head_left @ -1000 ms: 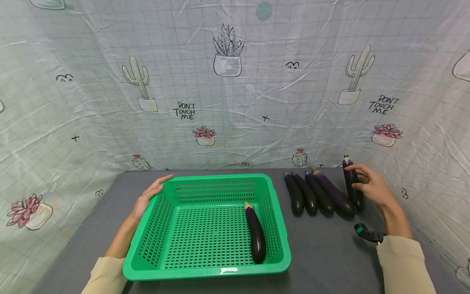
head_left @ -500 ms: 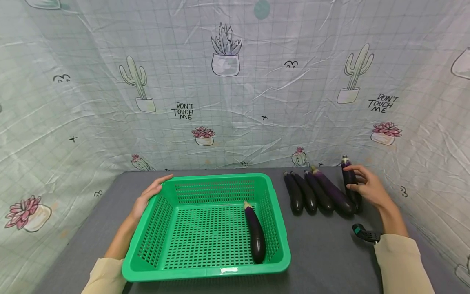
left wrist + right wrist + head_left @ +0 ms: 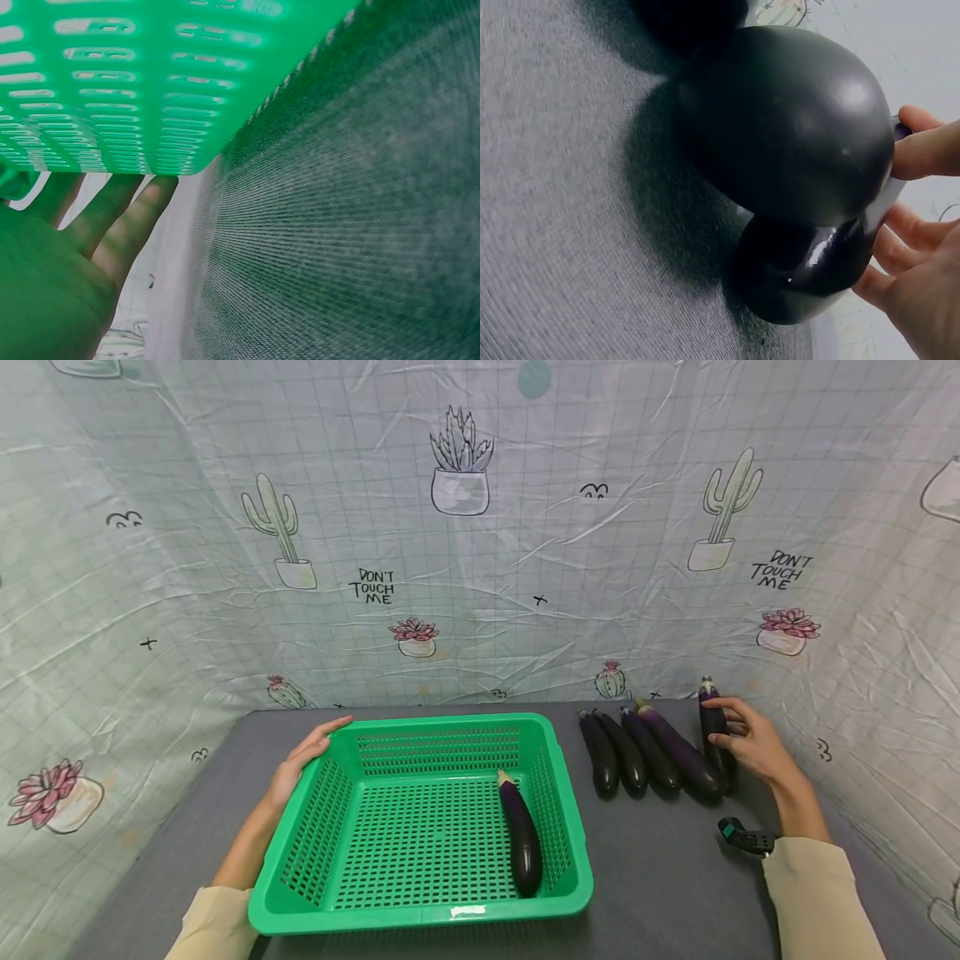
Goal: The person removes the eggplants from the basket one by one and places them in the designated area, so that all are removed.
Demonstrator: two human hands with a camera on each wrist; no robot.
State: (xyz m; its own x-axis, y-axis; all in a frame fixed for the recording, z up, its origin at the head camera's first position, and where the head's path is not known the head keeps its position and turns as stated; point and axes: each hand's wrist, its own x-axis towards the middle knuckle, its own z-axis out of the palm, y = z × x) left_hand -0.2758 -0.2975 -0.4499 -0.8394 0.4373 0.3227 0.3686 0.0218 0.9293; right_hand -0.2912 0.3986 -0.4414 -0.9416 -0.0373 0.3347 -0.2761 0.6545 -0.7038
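In the head view my left hand [image 3: 298, 762] rests on the left rim of a green slotted basket [image 3: 420, 912]; in the left wrist view its straight fingers [image 3: 135, 217] touch the outside of the basket wall. One eggplant [image 3: 521, 835] lies inside, along the right wall. At the right, my right hand [image 3: 761, 745] pinches the upper part of another eggplant [image 3: 714, 720] between thumb and fingers. Its stem end stands raised near the backdrop, and its lower end sits low beside a thicker purple eggplant [image 3: 682, 752]. The right wrist view shows the held eggplant's glossy end [image 3: 799, 277] partly behind that thicker one.
Three more eggplants, one of them [image 3: 600, 756] nearest the basket, lie side by side between the basket and the thicker one. A grey cloth [image 3: 652, 885] covers the table. A printed fabric backdrop [image 3: 517, 552] closes off the back and sides.
The right hand and the eggplant it pinches have shifted very slightly left, towards the thicker eggplant. The left hand, the basket and the other eggplants have stayed put; the head view has shifted a little.
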